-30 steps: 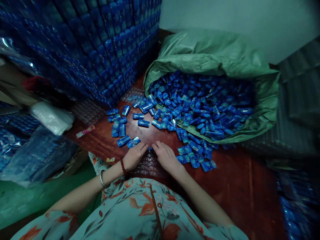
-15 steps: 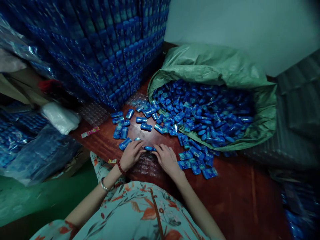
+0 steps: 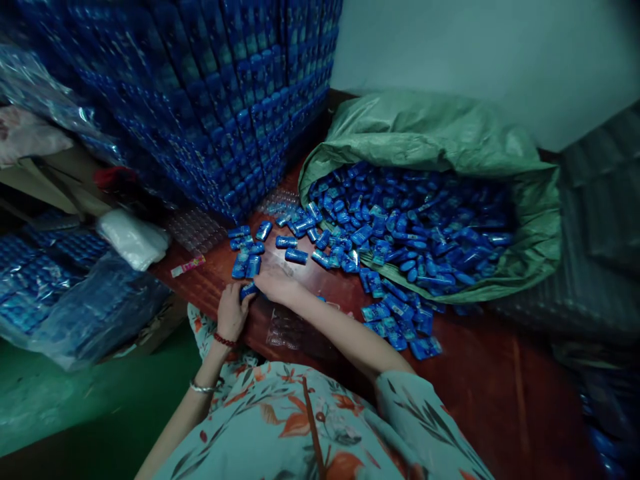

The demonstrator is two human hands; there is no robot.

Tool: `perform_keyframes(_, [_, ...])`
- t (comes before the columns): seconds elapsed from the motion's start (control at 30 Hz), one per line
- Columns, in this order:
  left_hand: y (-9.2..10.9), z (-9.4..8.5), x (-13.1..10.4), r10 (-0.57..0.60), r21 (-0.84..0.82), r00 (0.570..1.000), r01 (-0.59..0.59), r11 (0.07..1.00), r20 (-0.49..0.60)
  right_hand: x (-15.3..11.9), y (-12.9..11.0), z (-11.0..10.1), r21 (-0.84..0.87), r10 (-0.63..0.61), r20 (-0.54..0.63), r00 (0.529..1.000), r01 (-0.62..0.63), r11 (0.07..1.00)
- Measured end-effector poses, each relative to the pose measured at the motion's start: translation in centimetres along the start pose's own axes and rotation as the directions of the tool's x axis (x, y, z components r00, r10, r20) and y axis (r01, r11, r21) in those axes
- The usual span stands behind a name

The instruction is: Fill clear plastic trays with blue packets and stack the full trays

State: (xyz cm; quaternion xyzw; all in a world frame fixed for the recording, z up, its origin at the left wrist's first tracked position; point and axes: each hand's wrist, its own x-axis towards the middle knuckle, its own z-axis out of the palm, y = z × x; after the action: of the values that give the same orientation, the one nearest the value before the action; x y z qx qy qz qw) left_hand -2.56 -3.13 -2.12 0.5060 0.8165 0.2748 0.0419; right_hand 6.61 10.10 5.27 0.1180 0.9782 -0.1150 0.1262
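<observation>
My left hand (image 3: pixel 232 311) is closed on a small blue container (image 3: pixel 247 290) near the front left edge of the reddish table. Reaching across from the right, my right hand (image 3: pixel 274 283) is beside the same container, its fingertips at the right end; its fingers are partly hidden and blurred. Just behind the hands lies a small group of blue containers (image 3: pixel 246 265). A clear plastic tray (image 3: pixel 287 331) rests at the table edge in front of my right forearm.
An open green sack (image 3: pixel 543 223) full of blue containers lies at the back right, with more spilled before it (image 3: pixel 400 313). Stacked blue packs (image 3: pixel 240 100) rise at the back left. A pink wrapper (image 3: pixel 188 266) and a white plastic bag (image 3: pixel 134 239) are at the left.
Both hands have moved left from above the clear tray, where they held a blue container between them. My right forearm now crosses over the table toward the left hand.
</observation>
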Motion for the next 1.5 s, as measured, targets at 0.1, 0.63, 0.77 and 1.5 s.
perform_keyframes(0.1, [-0.5,-0.6,-0.8,-0.062,-0.053,0.997,0.059,0.997,-0.055,0.3,0.3,0.9,0.018,-0.036,0.018,0.999,0.036,0.999])
perform_keyframes(0.63, [6.7,-2.5,-3.7,0.238,-0.419,0.970,-0.233,0.877,-0.042,-16.6,2.5,0.9,0.709,0.512,-0.533,0.673,0.026,0.705])
perform_keyframes(0.77, [6.7,-0.4,-2.9,0.447,-0.362,0.893,-0.432,0.826,-0.044,-18.7,0.3,6.9,0.677,0.572,-0.596,0.564,-0.031,0.735])
perform_keyframes(1.5, [7.4,-0.3,-1.6,0.768,-0.167,0.634,-0.751,0.639,0.087,-15.9,0.8,6.1,0.287,0.426,-0.221,0.877,-0.359,0.888])
